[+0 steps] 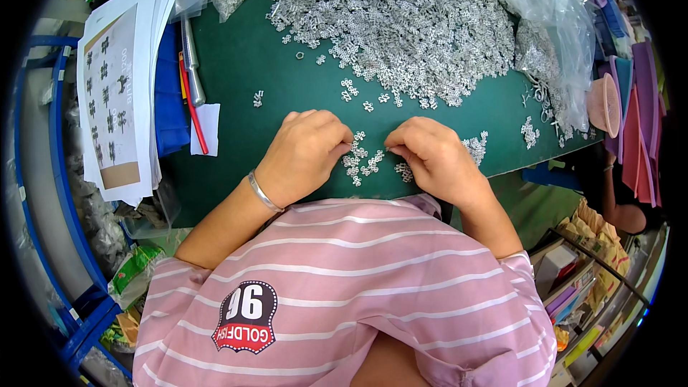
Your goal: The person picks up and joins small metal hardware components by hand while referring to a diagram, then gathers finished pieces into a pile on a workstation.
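My left hand (304, 154) rests on the green table mat (244, 64), fingers curled and pinching a small silver metal piece at its tip. My right hand (433, 158) sits close beside it, fingers also curled on a small silver piece. Between the two hands lies a little cluster of small silver pieces (362, 161). A second small group of silver pieces (474, 147) lies just right of my right hand. A big heap of the same silver pieces (401, 18) covers the far middle of the mat. A silver bangle (264, 192) circles my left wrist.
A stack of printed paper sheets (118, 86) lies at the left, with a blue folder (168, 93), a red pen (192, 104) and a metal tool (191, 64) beside it. Clear plastic bags (552, 21) of pieces sit at the right. Pink and purple trays (634, 115) stand at far right.
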The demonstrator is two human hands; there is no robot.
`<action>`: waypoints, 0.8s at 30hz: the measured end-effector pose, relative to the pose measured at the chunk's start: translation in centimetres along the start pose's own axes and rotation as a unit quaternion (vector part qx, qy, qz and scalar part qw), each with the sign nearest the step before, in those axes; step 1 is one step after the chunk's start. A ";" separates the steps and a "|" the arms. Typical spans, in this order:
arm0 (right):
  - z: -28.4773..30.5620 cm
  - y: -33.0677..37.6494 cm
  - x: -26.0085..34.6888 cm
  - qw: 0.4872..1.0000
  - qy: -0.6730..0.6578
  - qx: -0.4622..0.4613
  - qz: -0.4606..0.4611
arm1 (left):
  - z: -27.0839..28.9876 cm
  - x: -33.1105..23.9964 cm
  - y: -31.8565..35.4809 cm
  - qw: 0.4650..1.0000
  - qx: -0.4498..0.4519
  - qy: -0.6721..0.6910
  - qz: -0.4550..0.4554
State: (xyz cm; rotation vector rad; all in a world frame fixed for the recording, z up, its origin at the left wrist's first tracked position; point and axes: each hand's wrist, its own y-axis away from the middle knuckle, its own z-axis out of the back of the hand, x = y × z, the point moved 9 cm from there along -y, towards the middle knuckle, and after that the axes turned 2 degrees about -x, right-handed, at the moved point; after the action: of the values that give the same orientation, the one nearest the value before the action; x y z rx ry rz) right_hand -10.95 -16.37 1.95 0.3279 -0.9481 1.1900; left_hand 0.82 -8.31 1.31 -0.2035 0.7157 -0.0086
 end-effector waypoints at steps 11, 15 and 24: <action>-2.5 -1.2 0.5 1.000 0.019 0.015 -0.002 | 3.2 2.5 0.8 0.968 -0.123 0.164 0.146; -3.4 -1.0 1.2 0.998 0.051 0.028 0.025 | 3.3 3.2 1.1 0.975 -0.090 0.131 0.155; -3.7 -1.0 1.0 0.995 0.086 0.030 0.042 | -0.2 1.0 -0.3 0.998 -0.012 0.053 0.031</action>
State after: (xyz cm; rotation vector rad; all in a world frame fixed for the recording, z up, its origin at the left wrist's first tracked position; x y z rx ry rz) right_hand -8.34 -13.62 0.83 0.2310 -0.7844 1.3027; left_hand 1.48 -8.68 0.56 -0.2047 0.8272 0.0488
